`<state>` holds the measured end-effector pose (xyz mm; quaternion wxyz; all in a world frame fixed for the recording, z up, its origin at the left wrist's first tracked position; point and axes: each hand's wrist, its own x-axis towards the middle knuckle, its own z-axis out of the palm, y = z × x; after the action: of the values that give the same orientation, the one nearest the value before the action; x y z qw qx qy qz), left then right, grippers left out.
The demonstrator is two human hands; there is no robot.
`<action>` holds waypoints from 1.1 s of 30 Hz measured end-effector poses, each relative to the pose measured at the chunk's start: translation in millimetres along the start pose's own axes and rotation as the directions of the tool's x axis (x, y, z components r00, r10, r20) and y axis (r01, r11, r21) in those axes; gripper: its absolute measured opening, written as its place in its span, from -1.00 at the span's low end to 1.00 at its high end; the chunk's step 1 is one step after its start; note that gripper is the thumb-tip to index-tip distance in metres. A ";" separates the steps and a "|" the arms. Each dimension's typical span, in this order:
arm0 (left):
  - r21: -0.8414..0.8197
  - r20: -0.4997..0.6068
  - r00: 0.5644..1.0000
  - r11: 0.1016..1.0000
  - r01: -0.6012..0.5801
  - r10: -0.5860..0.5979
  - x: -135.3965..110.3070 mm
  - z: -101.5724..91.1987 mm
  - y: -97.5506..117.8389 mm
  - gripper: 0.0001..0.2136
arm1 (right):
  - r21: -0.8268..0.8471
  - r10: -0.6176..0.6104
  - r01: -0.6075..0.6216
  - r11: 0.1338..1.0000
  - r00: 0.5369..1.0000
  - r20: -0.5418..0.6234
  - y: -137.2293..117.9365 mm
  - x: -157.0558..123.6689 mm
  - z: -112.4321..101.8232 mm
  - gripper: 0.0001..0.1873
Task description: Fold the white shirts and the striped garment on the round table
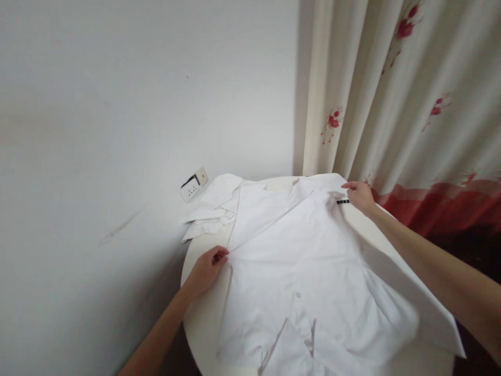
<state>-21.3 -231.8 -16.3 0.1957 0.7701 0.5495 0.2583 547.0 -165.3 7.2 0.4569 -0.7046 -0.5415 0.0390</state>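
A white shirt (pixel 313 271) lies spread over a round white table (pixel 201 318), with a button near its middle and a small black tag at its far right corner. My left hand (pixel 206 269) pinches the shirt's left edge, fingers closed on the cloth. My right hand (pixel 360 196) grips the far right part of the shirt beside the black tag, arm stretched across the table's right side. A fold runs diagonally between the two hands.
More white cloth (pixel 213 209) is bunched at the table's far left against the wall. A white wall socket (pixel 193 185) sits just above it. A cream curtain with red flowers (pixel 410 104) hangs close behind the table on the right.
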 end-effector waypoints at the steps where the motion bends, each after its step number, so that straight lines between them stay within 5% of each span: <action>1: 0.039 -0.055 0.998 0.999 -0.019 0.021 0.4 0.7 1.5 -0.78 | -0.045 -0.029 0.028 0.999 0.999 -0.019 -6.1 -6.0 2.2 -0.61; 4: 0.152 -0.170 0.966 0.973 -0.171 0.196 -0.5 9.9 16.1 -0.70 | -0.134 -0.194 0.193 0.972 0.981 0.000 -36.2 -31.2 17.8 -0.63; 6: 0.209 -0.102 0.939 0.930 -0.302 0.328 -3.4 22.7 31.8 -0.66 | -0.115 -0.339 0.354 0.928 0.931 0.133 -64.8 -56.3 34.7 -0.63; 10: 0.323 0.175 0.902 0.843 -0.431 0.394 -15.6 51.6 58.3 -0.58 | -0.048 -0.521 0.588 0.808 0.750 0.408 -120.2 -120.0 73.9 -0.56; 14: 0.420 0.283 0.883 0.779 -0.466 0.375 -33.9 59.8 64.1 -0.52 | 0.025 -0.575 0.681 0.732 0.598 0.558 -141.1 -169.6 104.2 -0.44; 22: 0.441 0.303 0.841 0.716 -0.541 0.449 -74.0 53.1 71.3 -0.43 | -0.020 -0.492 0.643 0.765 0.604 0.627 -133.6 -206.8 105.8 -0.30; 28: 0.432 0.283 0.852 0.735 -0.524 0.441 -105.2 57.6 68.8 -0.41 | -0.016 -0.471 0.637 0.771 0.588 0.658 -137.3 -234.9 92.8 -0.27; 33: 0.440 0.250 0.879 0.761 -0.477 0.407 -113.1 55.4 64.5 -0.44 | -0.011 -0.457 0.616 0.788 0.597 0.659 -135.9 -226.0 92.2 -0.26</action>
<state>31.0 -360.6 -43.0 -0.0343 0.9178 0.3839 0.0953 304.7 -290.9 -52.4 0.1527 -0.5016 -0.8491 0.0648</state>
